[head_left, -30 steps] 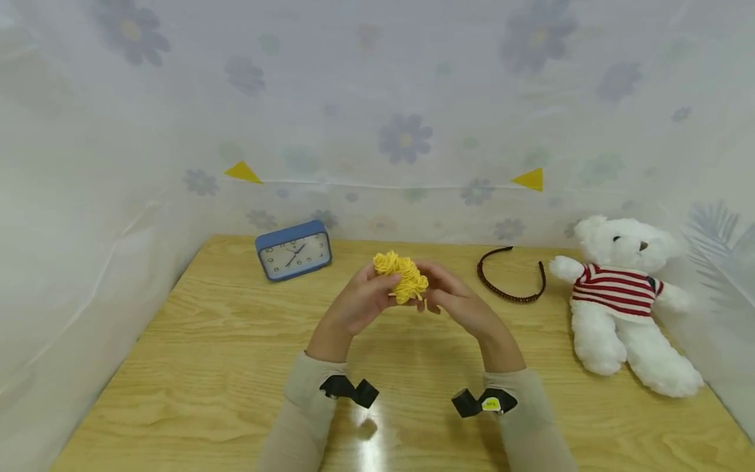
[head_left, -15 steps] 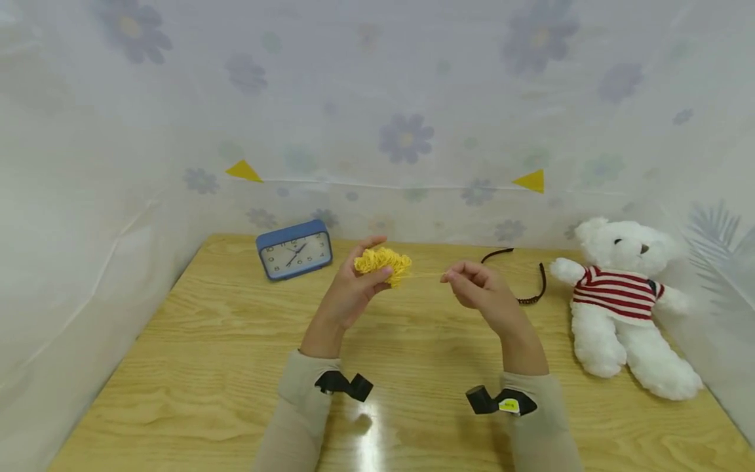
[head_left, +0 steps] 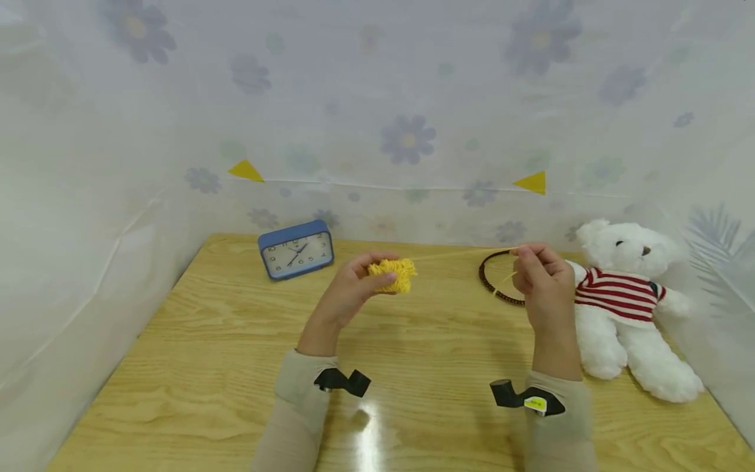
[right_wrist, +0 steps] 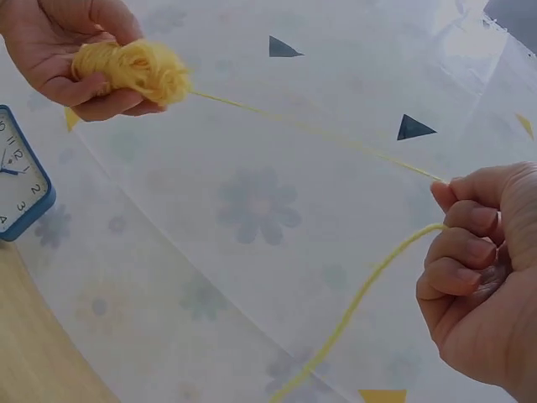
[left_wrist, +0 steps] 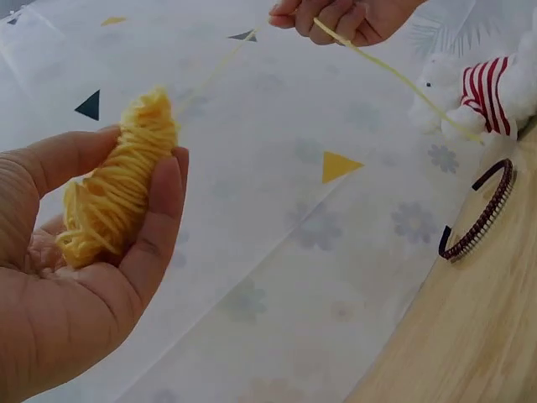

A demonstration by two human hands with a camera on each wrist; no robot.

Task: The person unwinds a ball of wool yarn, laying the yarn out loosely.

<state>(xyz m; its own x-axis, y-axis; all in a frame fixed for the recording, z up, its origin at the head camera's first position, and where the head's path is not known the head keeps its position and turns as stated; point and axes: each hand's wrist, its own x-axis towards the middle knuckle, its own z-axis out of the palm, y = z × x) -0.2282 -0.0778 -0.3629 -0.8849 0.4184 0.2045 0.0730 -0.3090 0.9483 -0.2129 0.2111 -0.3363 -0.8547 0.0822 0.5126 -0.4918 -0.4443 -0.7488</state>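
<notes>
Above table [head_left: 413, 354] | left hand [head_left: 348, 295]: grip round yarn bundle [head_left: 402, 270] | right hand [head_left: 548, 288]: pinching strand [right_wrist: 346, 317]

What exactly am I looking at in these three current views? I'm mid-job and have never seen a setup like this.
There's no machine here: a person works bare-handed, so each "grip" is simply a hand. The head view looks forward and down from the person's head; each wrist view looks at that hand's work from close by. The left grip holds a yellow yarn bundle. The right grip pinches a strand stretched from it, with a loose tail hanging down. On the wooden table are a blue clock, a dark hairband and a white teddy bear in a striped shirt.
</notes>
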